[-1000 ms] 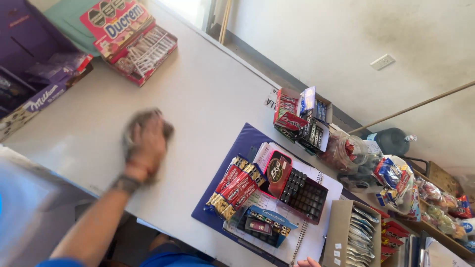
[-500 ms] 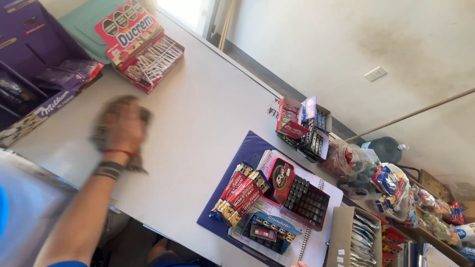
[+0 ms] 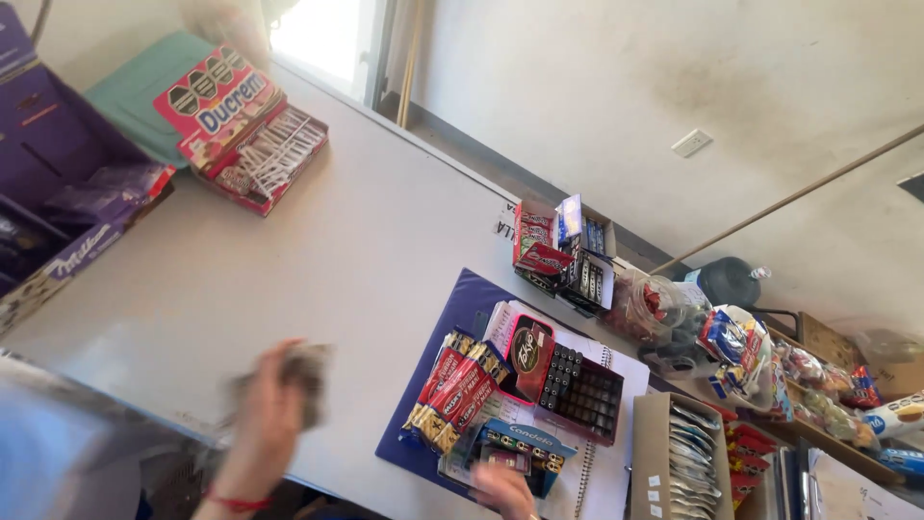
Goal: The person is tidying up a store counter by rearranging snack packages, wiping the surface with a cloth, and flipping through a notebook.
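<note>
Lower left of the frame: the left hand (image 3: pixel 272 400), motion-blurred and with a red band at the wrist, is clenched around a crumpled grey-brown cloth (image 3: pixel 306 377) that lies against the smooth white table (image 3: pixel 337 241) near its lower edge. At the bottom edge, centre-right, only the top of the right hand (image 3: pixel 502 487) shows, touching the lower side of a small blue carton (image 3: pixel 525 445) with dark rounded items packed in it; whether its fingers are closed or spread cannot be told. The carton rests on a spiral-bound notebook (image 3: pixel 616 453) with white pages, which lies on a flat dark-blue mat (image 3: pixel 452 327). On the mat's left part lies a bundle of long, glossy red-and-gold wrapped bars (image 3: pixel 450 390), side by side. Just right of them a dark red, rounded-cornered lid (image 3: pixel 529 354) stands tilted against a shallow tray (image 3: pixel 582 393) divided into rows of small dark cells. Further up the table, a small open cardboard display box (image 3: pixel 568 252) holds red packets and upright slim packs. In the upper left, a red cardboard display carton (image 3: pixel 245 130) with its printed lid folded back contains rows of pale wrapped sticks; beside it, a large purple carton (image 3: pixel 58 193) holds purple wrapped bars. At lower right, an open brown box (image 3: pixel 679 457) holds flat silvery sachets stacked on edge, and clear plastic bags (image 3: pixel 741 351) of colourful wrapped sweets lie beyond it.
</note>
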